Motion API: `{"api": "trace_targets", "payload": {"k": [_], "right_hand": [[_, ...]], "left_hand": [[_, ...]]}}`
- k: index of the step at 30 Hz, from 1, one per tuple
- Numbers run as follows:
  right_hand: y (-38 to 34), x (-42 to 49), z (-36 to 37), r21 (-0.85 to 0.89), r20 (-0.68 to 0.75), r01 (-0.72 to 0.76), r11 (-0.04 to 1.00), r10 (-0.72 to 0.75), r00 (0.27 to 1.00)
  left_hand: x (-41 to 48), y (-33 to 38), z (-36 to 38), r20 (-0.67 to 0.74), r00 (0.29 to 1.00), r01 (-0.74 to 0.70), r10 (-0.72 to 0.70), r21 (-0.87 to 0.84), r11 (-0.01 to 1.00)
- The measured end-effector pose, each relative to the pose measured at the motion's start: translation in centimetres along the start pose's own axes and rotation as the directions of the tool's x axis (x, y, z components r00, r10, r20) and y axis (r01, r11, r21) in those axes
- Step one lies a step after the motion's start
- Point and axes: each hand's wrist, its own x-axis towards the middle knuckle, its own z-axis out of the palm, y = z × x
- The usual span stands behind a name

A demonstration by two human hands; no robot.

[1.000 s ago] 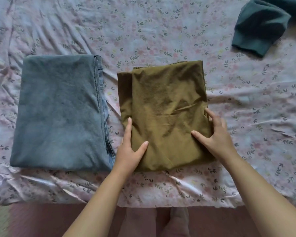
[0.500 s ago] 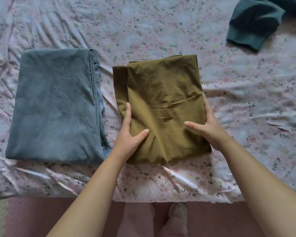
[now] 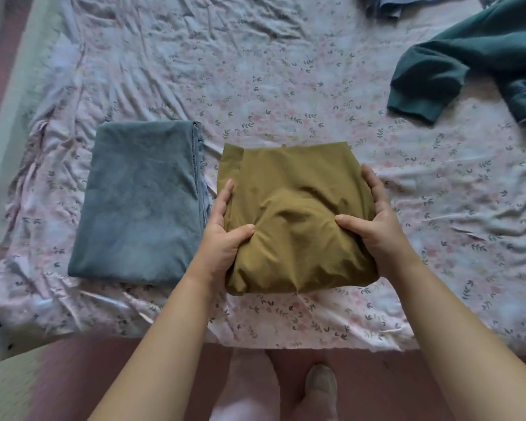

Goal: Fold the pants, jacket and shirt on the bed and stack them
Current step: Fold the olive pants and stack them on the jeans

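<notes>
Hands now clamp the folded olive-brown garment (image 3: 295, 217) from both sides, left hand (image 3: 222, 235) and right hand (image 3: 374, 220) bunching it where they earlier pressed flat, probably lifting it toward the folded blue denim pants (image 3: 140, 205).

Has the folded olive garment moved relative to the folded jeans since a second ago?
Yes. The olive garment, gripped by both hands, now sits nearer the bed's front edge than the jeans; earlier their front edges roughly aligned.

My left hand (image 3: 222, 235) and right hand (image 3: 374, 226) clamp inward from opposite sides, thumbs on top, forearms extended.
</notes>
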Motion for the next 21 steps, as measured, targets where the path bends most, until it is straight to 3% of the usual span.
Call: {"api": "trace_targets", "payload": {"k": [9, 14, 17, 21], "right_hand": [[-7.0, -4.3, 7.3, -0.045, -0.035, -0.045, 0.998, 0.043, 0.998], [-12.3, -1.9, 14.1, -0.076, -0.037, 0.062, 0.995, -0.065, 0.997], [-14.3, -0.7, 17.7, -0.01, -0.047, 0.154, 0.988, -0.154, 0.987], [-10.8, 0.8, 21.6, 0.068, -0.109, 0.189, 0.98, -0.181, 0.978]], "left_hand": [[-3.6, 7.5, -5.9, -0.018, 0.994, 0.111, -0.112, -0.046, 0.993], [0.0, 14.0, -12.2, 0.027, 0.999, 0.019, -0.019, -0.007, 1.0], [2.0, 17.3, -15.6, 0.058, 0.996, -0.069, 0.071, -0.039, 0.997], [3.6, 15.5, -20.4, 0.097, 0.99, -0.104, 0.103, 0.006, 0.995]]}}
